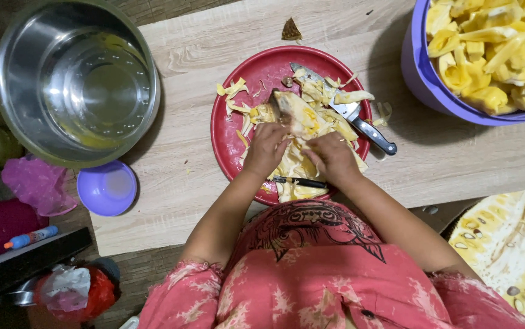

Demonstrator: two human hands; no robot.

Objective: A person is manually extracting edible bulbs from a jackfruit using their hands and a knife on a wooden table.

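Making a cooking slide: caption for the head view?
Both hands pull apart a jackfruit piece over a red plate, knife resting alongside.

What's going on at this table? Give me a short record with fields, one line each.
Left hand: grips a jackfruit piece over the red plate
Right hand: pulls at the same piece
Knife: lies on the plate's right side
Steel bowl: upper left, a little yellow residue inside
Purple tub: upper right, full of yellow fruit pods
Cut jackfruit: lower right
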